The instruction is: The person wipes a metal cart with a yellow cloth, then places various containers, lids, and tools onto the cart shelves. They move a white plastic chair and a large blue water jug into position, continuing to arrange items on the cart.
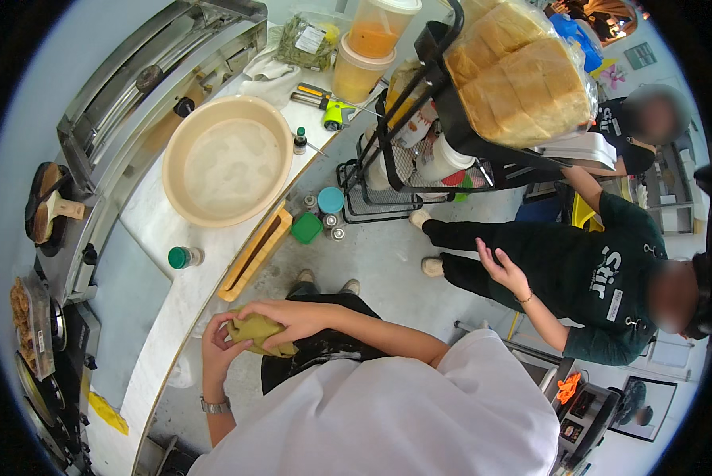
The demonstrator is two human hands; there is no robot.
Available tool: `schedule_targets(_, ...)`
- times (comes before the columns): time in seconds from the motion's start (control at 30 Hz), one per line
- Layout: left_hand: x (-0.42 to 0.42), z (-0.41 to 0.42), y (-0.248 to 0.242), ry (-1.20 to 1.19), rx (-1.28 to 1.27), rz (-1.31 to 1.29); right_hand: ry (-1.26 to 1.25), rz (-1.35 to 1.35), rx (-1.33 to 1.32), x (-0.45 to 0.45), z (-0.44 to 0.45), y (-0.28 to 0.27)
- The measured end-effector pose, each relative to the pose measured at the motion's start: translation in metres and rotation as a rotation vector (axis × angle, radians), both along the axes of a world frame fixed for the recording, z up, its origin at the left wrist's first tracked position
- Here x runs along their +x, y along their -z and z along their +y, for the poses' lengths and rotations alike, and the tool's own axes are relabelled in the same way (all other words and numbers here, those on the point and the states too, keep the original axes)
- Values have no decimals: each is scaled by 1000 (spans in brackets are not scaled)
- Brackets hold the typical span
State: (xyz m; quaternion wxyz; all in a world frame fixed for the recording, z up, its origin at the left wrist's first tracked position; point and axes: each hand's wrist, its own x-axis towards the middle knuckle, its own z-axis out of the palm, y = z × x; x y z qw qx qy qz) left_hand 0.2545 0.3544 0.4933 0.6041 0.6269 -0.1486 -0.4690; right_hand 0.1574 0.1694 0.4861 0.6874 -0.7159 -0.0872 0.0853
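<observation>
My left hand [220,345], with a metal watch at its wrist, grips one side of a crumpled olive-green cloth [261,334]. From the other side my right hand [284,321] presses on the same cloth, fingers spread over its folds. Both hands are in front of my body, beside the edge of a white marble-look counter [180,321]. On that counter sits a wide cream basin [228,160]; whether it holds liquid is hard to tell. A small green-capped jar [185,257] and a dark little bottle [299,141] stand near it.
A slotted wooden holder [256,253] lies along the counter edge. Beyond are a green blowtorch [334,113], stacked tubs [365,65] and a black rack [392,160] bearing bagged bread [522,89]. A co-worker [594,268] gestures nearby; another person [621,131] stands behind.
</observation>
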Motion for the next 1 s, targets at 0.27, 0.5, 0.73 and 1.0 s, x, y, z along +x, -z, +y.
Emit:
schedule_targets(0.27, -30, 2, 66, -193, 87, 119, 1594, -261, -555, -63, -120, -9)
schedule_targets(0.5, -70, 204, 285, 709, 734, -476, 2337, -331, -891, -53, -257, -19)
schedule_targets(0.73, -70, 281, 303, 517, 631, 26, 1768, -365, -992, -8, -266, -20)
schedule_targets(1.0, -20, 21, 104, -21, 210, 263, 1335, -156, -402, -20, -94, 9)
